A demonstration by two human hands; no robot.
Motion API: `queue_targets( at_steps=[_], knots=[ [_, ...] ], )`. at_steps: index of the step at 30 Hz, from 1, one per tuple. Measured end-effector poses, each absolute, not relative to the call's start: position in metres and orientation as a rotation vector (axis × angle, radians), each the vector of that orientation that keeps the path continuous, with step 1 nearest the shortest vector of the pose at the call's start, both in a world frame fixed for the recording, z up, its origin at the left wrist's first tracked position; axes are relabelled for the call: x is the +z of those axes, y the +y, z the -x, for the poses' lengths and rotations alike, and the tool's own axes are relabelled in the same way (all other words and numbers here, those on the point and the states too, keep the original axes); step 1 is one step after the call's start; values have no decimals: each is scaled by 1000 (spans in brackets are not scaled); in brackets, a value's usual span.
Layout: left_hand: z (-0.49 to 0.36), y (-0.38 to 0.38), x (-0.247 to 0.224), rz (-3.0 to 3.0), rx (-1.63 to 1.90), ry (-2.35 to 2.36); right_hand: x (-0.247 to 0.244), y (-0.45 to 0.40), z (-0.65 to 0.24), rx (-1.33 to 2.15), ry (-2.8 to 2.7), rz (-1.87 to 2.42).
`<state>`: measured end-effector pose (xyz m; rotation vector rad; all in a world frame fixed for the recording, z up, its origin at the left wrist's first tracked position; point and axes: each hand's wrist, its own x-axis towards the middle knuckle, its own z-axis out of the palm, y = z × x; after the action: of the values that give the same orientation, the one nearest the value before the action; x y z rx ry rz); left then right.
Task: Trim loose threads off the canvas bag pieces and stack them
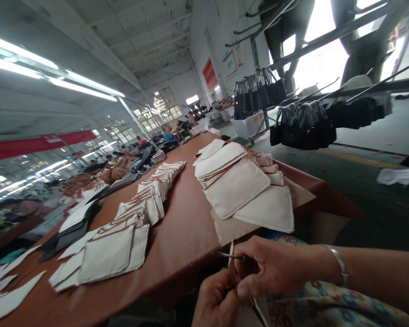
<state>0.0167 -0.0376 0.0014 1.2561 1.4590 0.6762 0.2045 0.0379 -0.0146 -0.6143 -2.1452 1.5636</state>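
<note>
Your right hand (271, 268) pinches snips (230, 256), blades at white piece's (231, 249) edge. Left hand (216, 302) closed on piece from below, keeping it taut at table (187, 227) edge. Stacks (240, 186) fanned just beyond, within easy reach.

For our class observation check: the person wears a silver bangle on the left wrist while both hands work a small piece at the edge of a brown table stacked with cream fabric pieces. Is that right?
Not quite. In the head view the silver bangle is on the right wrist, not the left. The rest holds: the right hand and left hand work a small piece at the edge of the brown table, stacked with cream fabric pieces.
</note>
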Motion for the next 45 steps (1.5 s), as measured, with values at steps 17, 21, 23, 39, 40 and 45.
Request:
queue_targets(
  at_steps=[17, 21, 23, 39, 40, 45],
  knots=[
    [-6, -37, -8, -1334, 656, 1399, -27, 27, -207, 508, -2311, 139],
    [-2, -38, -21, -1133, 687, 1340, -29, 26, -216, 113, -2530, 81],
    [0, -37, -30, -1047, 657, 1333, -30, 26, -217, -66, -2529, 38],
    [17, -39, -40, -2214, 736, 1334, -12, 44, -213, 1768, -2082, 363],
    [18, -38, -42, -2258, 728, 1333, -9, 46, -211, 1730, -2149, 347],
    [18, -39, -44, -2328, 791, 1320, -7, 44, -208, 1471, -2382, 361]
  ],
)
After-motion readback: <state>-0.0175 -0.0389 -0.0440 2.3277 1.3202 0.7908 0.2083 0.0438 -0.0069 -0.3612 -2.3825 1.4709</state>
